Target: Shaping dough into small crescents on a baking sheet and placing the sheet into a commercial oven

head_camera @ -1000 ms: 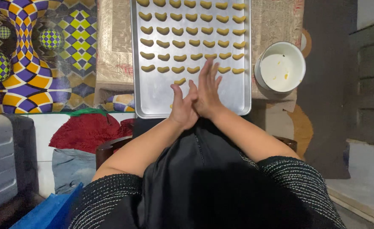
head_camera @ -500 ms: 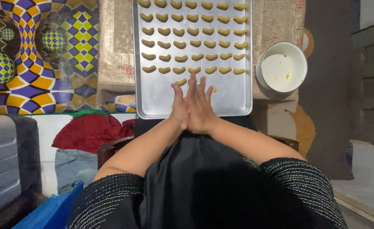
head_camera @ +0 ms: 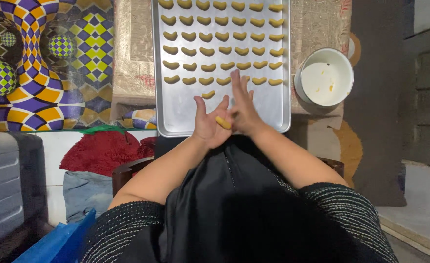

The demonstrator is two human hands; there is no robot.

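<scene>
Here we press a small dough roll [head_camera: 223,122] between our palms: left hand [head_camera: 210,124] cupped beneath, right hand [head_camera: 243,104] flat-fingered above, its long axis crossing our fingers, the baking tray [head_camera: 176,114] just beyond.

Baking tray [head_camera: 176,112]: near strip bare, open to the hands [head_camera: 227,117]. Far part blocked by rows of dough pieces [head_camera: 220,48]. One stray piece [head_camera: 208,94] sits below the rows. White bowl [head_camera: 326,78] stands right of tray.

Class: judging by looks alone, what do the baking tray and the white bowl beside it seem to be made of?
Baking tray: likely aluminium or steel, given its dull grey brushed sheen and thin rolled rim.
White bowl: possibly enamelled metal or ceramic; smooth glossy white, the rim too small to settle it.
</scene>
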